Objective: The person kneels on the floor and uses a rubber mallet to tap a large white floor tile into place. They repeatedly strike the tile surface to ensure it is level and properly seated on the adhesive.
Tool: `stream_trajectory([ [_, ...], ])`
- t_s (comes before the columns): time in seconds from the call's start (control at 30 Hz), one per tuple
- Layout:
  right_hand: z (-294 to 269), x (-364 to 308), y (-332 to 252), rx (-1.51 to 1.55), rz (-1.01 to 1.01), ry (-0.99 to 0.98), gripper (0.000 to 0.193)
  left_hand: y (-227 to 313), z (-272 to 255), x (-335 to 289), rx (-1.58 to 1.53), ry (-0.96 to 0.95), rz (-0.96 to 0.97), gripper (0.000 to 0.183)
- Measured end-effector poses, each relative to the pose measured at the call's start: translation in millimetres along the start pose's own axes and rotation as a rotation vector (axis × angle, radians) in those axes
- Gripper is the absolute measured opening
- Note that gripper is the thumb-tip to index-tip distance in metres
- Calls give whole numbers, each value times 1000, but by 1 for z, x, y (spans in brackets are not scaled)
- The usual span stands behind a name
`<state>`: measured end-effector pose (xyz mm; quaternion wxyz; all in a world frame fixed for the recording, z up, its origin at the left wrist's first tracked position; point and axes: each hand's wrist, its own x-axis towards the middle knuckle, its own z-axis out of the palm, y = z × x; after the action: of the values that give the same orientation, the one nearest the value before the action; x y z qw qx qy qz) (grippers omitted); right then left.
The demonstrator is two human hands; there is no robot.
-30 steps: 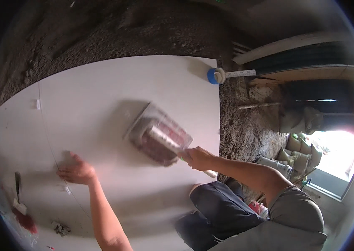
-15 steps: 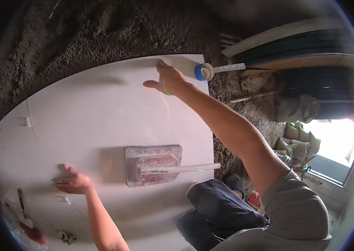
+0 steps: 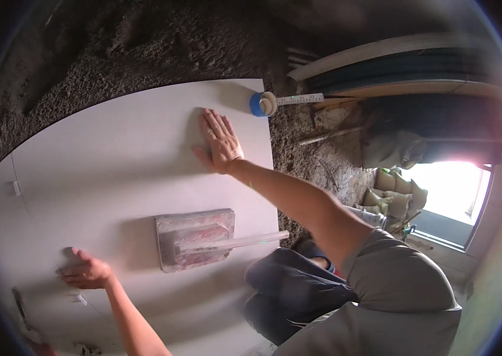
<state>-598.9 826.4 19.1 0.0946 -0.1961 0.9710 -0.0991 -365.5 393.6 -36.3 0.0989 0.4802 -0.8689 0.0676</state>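
My right hand (image 3: 221,142) lies on a large white tile (image 3: 114,136), fingers stretched out. At the tile's joint, my left hand (image 3: 87,273) rests with fingers extended and thumb apart. A small white clip (image 3: 81,299) stands in the joint just below it, and another white clip (image 3: 16,188) stands farther up. Between my hands and nearer to me, a flat rectangular block (image 3: 194,240) with mottled grey and reddish faces sits on the tile, its long pale handle (image 3: 263,240) pointing right. A blue and cream round piece (image 3: 263,104) with a white marked strip sits at the far right corner.
Rough dark mortar (image 3: 144,41) borders the tile's far edge. A trowel-like tool (image 3: 20,305) lies at the lower left. Boards (image 3: 393,89), filled sacks (image 3: 390,193) and a bright opening (image 3: 447,193) are on the right. My knees (image 3: 298,285) are near the tile's right edge.
My right hand has come back from the tile's far edge and turned flat, fingers pointing away. My left hand stays by the joint. The whole view has shifted slightly.
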Motion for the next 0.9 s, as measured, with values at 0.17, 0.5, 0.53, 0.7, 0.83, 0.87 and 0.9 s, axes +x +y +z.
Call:
stream_trajectory([
  [0.17,9,0,8,12,-41,84,85,-4,4,4,94,-54,12,97],
  [0.5,13,1,7,6,-41,23,94,-78,64,10,498,-19,377,66],
  [0.53,14,1,8,19,-44,21,95,-84,72,15,350,36,385,60],
  [0.7,13,2,9,82,-74,7,101,-70,23,-75,-57,22,302,49],
  [0.83,11,3,9,57,-87,-17,105,14,-93,-323,-174,-57,-231,73],
  [0.87,12,4,10,59,-95,-14,105,40,-106,-382,-46,-96,-283,71],
  [0.9,13,4,10,58,-101,-5,106,64,-117,-435,77,-119,-352,69],
])
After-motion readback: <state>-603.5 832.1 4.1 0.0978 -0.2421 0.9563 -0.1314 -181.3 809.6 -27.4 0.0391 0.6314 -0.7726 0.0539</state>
